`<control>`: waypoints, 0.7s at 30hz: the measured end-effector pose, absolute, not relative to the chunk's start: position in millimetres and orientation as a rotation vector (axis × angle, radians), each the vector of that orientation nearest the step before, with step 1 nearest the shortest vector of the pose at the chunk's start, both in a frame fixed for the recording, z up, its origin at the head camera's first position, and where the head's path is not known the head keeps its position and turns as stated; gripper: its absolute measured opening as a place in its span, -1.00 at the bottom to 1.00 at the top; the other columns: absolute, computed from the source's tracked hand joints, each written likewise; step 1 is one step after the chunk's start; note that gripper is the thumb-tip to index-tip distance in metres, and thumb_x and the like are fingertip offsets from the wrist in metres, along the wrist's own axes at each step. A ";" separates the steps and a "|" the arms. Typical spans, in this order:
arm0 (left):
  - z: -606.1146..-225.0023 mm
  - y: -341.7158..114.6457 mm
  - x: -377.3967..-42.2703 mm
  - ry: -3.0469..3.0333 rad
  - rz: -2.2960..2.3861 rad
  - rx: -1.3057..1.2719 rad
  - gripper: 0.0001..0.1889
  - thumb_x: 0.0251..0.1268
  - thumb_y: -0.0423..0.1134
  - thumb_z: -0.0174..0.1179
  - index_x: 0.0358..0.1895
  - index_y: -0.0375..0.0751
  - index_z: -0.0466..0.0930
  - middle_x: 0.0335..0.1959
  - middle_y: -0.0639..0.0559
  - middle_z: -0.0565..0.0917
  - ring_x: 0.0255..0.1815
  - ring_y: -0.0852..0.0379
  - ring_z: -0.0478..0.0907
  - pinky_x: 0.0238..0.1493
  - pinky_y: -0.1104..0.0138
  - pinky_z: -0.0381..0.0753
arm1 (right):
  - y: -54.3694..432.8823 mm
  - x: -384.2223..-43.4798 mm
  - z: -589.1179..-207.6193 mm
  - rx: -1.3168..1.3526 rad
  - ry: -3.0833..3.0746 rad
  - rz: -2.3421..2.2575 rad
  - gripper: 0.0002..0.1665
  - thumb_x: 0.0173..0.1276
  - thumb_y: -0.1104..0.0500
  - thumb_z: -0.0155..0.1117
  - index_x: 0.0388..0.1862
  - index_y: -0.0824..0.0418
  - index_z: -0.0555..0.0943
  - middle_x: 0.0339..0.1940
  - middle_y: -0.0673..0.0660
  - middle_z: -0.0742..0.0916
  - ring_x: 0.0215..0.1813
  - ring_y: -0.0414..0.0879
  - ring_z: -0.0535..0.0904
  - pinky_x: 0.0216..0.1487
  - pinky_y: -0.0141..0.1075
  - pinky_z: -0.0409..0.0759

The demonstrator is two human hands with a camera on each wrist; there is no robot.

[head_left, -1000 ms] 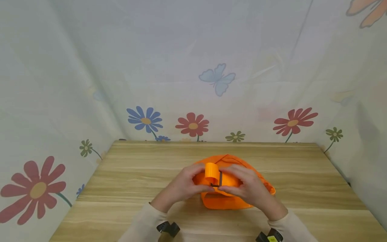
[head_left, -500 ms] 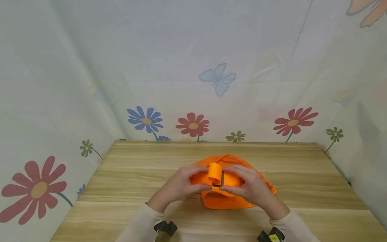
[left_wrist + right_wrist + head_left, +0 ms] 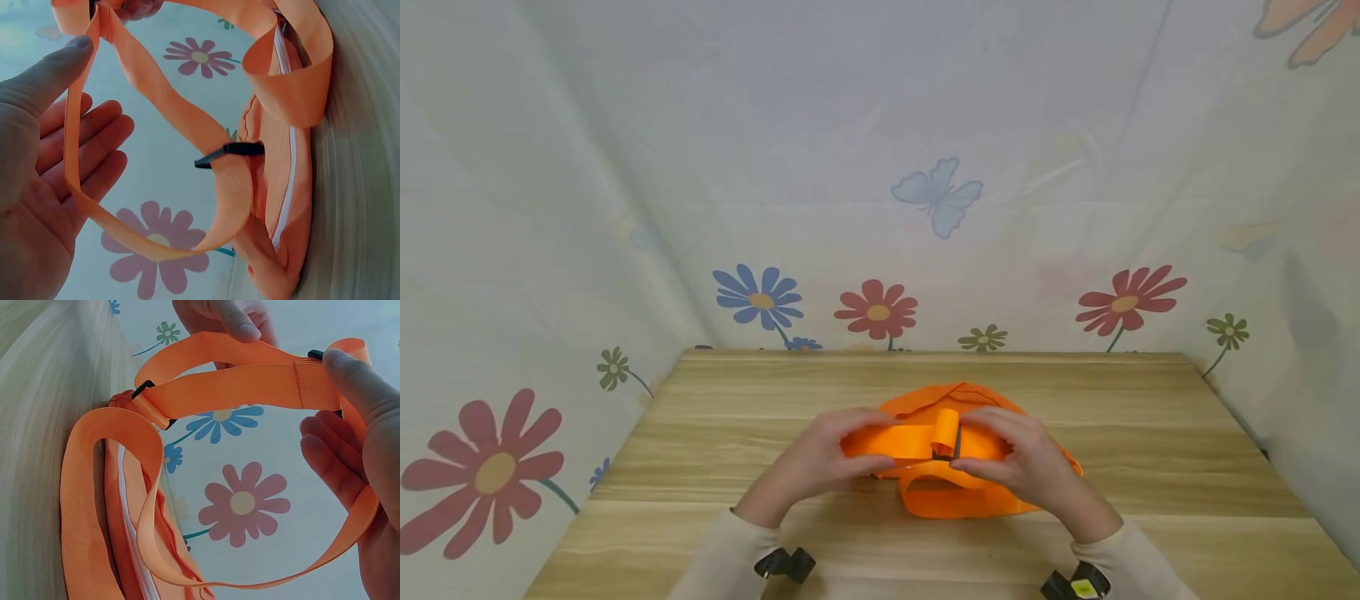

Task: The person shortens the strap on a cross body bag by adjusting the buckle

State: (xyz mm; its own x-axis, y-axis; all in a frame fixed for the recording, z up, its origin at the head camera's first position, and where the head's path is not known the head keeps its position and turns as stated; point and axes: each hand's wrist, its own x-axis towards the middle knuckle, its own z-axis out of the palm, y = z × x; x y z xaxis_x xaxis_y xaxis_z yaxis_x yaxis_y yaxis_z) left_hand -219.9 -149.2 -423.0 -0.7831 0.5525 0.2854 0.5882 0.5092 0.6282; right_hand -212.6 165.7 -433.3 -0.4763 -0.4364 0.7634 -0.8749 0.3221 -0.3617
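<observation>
An orange fabric bag (image 3: 936, 398) with a white zipper (image 3: 294, 169) lies on the table, its long orange strap (image 3: 165, 100) raised in loops. My left hand (image 3: 823, 450) holds a stretch of strap between thumb and fingers, left of the bag's middle. My right hand (image 3: 1030, 458) pinches the strap at a black slider buckle (image 3: 315, 355), thumb on its near side. From this buckle a short loop of strap (image 3: 946, 429) stands up between the hands. Another black slider (image 3: 244, 149) sits on the strap close to the bag.
The wood-grain table (image 3: 760, 392) runs back to a pale cloth backdrop (image 3: 820, 167) printed with flowers and a butterfly. Cloth also hangs along both sides. Each wrist wears a black strapped device (image 3: 786, 564).
My left hand has slid leftward along the strap, exposing more of it between the hands. The upright loop at the buckle has shifted right and looks narrower. My right hand has barely moved.
</observation>
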 end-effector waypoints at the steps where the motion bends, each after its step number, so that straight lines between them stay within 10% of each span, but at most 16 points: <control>1: -423.9 -151.9 -219.6 -2.687 -1.145 -1.012 -0.51 0.35 -0.01 0.53 0.30 0.00 0.73 0.25 0.13 0.78 0.25 0.03 0.72 0.36 0.01 0.71 | 165.6 -212.7 -433.1 1.156 -2.044 1.058 -0.39 0.39 -0.19 0.53 0.12 0.29 0.75 -0.03 0.22 0.87 -0.03 0.08 0.80 0.21 -0.60 0.63; 21: -431.4 -185.7 -216.7 -2.669 -1.101 -0.987 -0.51 0.29 -0.07 0.57 0.26 0.00 0.74 0.18 0.11 0.81 0.16 0.07 0.74 0.31 0.07 0.75 | 168.2 -210.3 -429.1 1.189 -2.112 1.066 -0.43 0.34 -0.08 0.62 0.19 0.20 0.74 -0.01 0.15 0.86 -0.03 0.01 0.79 0.20 -0.60 0.62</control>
State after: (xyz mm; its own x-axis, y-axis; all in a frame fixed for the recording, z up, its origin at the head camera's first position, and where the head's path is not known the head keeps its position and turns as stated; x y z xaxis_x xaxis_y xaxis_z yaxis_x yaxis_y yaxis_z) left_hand -216.7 -185.7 -431.4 -0.7871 0.5323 0.3116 0.5972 0.5314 0.6008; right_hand -210.3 168.2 -429.1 -0.5013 -0.4824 0.7183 -0.8644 0.3159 -0.3911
